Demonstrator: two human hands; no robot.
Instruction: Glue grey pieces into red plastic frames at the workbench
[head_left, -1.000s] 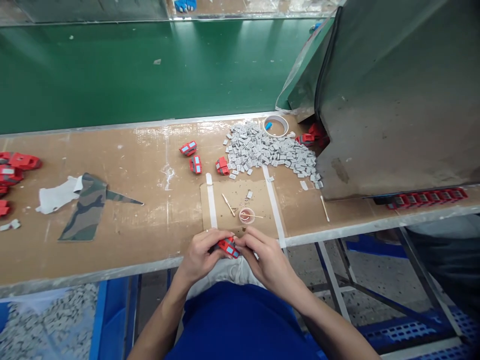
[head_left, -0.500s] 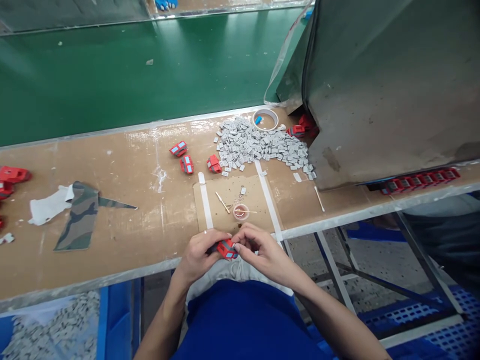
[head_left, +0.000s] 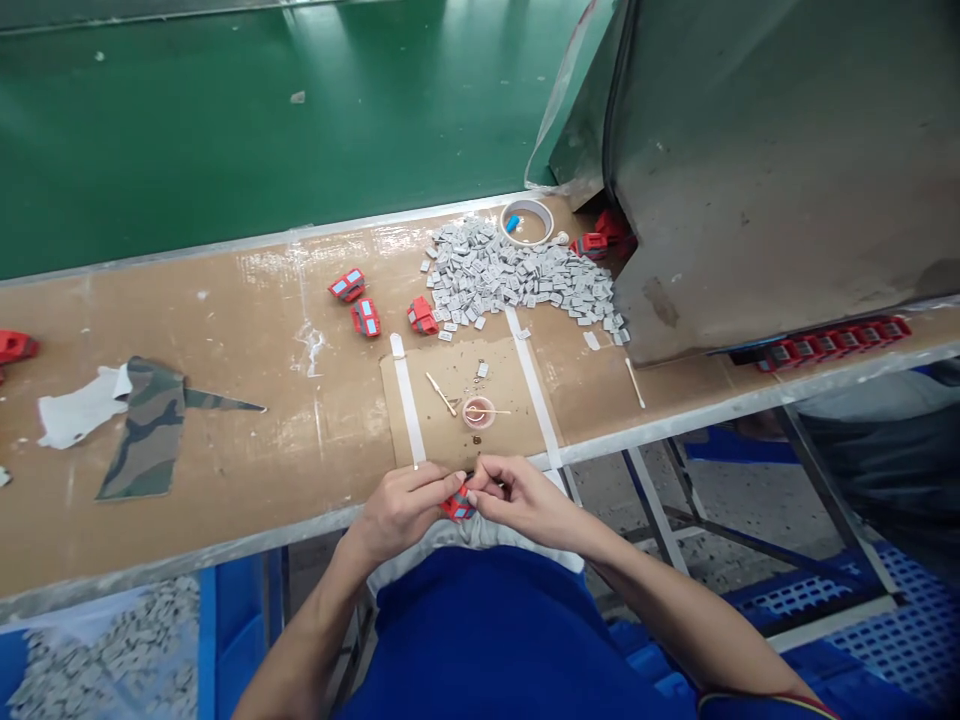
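Close to my body, at the bench's front edge, my left hand (head_left: 405,505) is closed around a small red toy vehicle (head_left: 459,503) with light-blue windows. My right hand (head_left: 517,497) pinches at the vehicle's upper right side; what sits between its fingertips is too small to make out. Both hands partly cover the vehicle. Just beyond them, on a taped cardboard sheet (head_left: 442,440), stands a small cup (head_left: 478,412) with a stick across it. A single grey piece (head_left: 483,370) and a thin white stick (head_left: 441,394) lie nearby.
A heap of small grey pieces (head_left: 517,275) lies at the back, beside a tape roll (head_left: 551,225). Several red vehicles (head_left: 365,317) stand on the bench. Camouflage cloth (head_left: 146,430) lies left. A large metal panel (head_left: 780,180) blocks the right, with a green belt (head_left: 247,130) behind.
The view has shifted slightly. My left fingers have moved over the vehicle toward my right fingertips, so less of it shows. The items on the bench stay in place.
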